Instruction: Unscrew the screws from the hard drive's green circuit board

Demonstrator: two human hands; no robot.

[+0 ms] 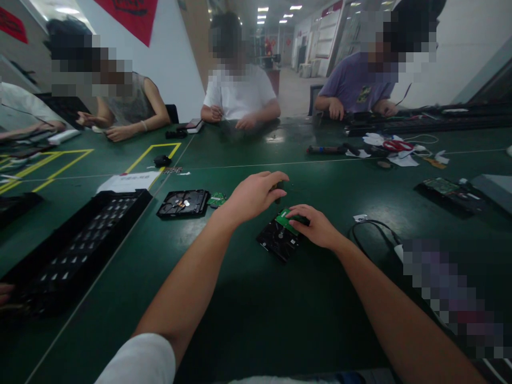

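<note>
A black hard drive (276,242) with a green circuit board (283,217) on its face lies tilted to the table's edge in front of me. My right hand (316,228) rests over its far right side, with curled fingers and thumb gripping around the board. A dark patch shows beneath those fingers. Just beyond the drive, raised a little, is my left hand (260,194). Its fingers and thumb curl round something small and dark that I cannot make out. Left of it sits another hard drive (184,204), with a loose green circuit board (217,200) beside it.
A long black tray (86,234) stands at the left, with a hand at its near end. On the right are a cable (374,223), a drive with a board (448,192) and a grey box (498,189). Several people sit across the green table (256,314).
</note>
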